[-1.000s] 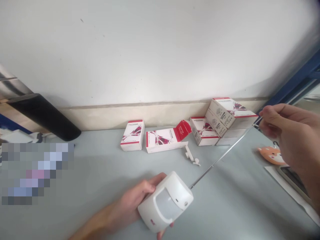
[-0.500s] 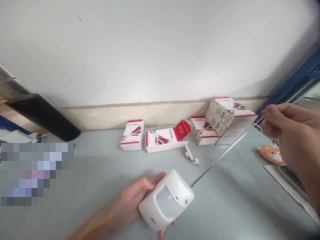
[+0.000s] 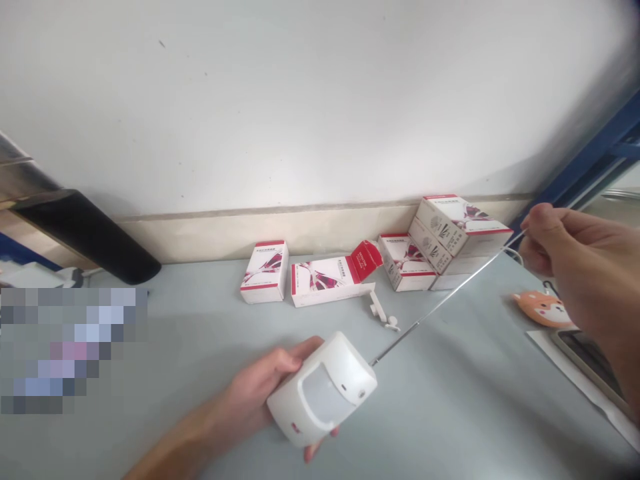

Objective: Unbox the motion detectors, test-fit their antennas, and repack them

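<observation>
I watch from afar as a left hand (image 3: 255, 393) cradles a white motion sensor (image 3: 320, 393), its fingers (image 3: 305, 360) clamped round the casing, with fingertips showing beneath. A thin telescopic antenna (image 3: 445, 300) runs from the sensor's upper right corner, its long axis rising to the right, away from the left hand and toward a right hand (image 3: 575, 267). The right thumb and forefinger are pinched together on or at the antenna's far end, though I cannot tell exactly how it sits between them. The left hand is nearer the sensor; the right is nearer the antenna's tip. Beyond the sensor, on a pale surface (image 3: 465, 393), stand red-and-white boxes (image 3: 264, 272), one lying open (image 3: 320, 283) and others stacked (image 3: 450, 227). Just beyond it lies a small white bracket (image 3: 380, 310). To the sensor's right sit a fox-shaped trinket (image 3: 543, 308) and a phone (image 3: 590, 360). The boxes' print is too small for me to read, and no brand shows; the sensor bears only a small red mark.
</observation>
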Motion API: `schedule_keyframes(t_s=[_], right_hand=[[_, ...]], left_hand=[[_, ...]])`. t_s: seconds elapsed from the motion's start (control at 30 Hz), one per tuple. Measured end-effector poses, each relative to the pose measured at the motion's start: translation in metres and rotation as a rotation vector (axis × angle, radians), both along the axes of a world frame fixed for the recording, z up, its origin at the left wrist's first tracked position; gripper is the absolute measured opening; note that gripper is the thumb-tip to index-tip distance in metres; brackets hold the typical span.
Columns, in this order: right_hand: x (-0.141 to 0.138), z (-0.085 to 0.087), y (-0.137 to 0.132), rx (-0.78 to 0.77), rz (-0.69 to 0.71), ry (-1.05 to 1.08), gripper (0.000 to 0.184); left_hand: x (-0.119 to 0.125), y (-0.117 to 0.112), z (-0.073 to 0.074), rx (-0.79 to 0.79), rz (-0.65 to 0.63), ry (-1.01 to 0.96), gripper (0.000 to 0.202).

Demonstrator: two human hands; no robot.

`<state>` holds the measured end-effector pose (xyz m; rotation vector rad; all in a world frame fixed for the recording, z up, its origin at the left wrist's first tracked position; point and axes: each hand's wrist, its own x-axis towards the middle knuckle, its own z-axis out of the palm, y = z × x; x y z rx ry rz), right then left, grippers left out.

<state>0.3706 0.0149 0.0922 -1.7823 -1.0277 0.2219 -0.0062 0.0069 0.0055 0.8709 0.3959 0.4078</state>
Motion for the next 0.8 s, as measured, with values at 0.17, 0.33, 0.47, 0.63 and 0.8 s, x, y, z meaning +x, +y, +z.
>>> schedule_keyframes(t_s=[0.17, 0.33, 0.47, 0.63, 0.8], right_hand=[[-0.008, 0.003, 0.000, -0.018, -0.051, -0.103, 0.041], [-0.001, -0.003, 0.004, 0.015, -0.092, -0.204, 0.034], [0.008, -0.009, 0.007, -0.008, -0.063, -0.226, 0.034], [0.010, -0.013, 0.008, 0.020, -0.050, -0.202, 0.035], [0.011, -0.014, 0.008, 0.004, -0.046, -0.191, 0.036]], left_hand=[[-0.008, 0.007, 0.007, 0.027, 0.027, 0.040, 0.039], [-0.006, 0.004, 0.005, -0.003, 0.022, 0.108, 0.039], [-0.008, 0.005, -0.001, -0.007, 0.001, 0.090, 0.042], [-0.007, 0.004, 0.002, 0.029, 0.009, 0.105, 0.043], [-0.005, 0.004, 0.003, 0.021, 0.000, 0.080, 0.042]])
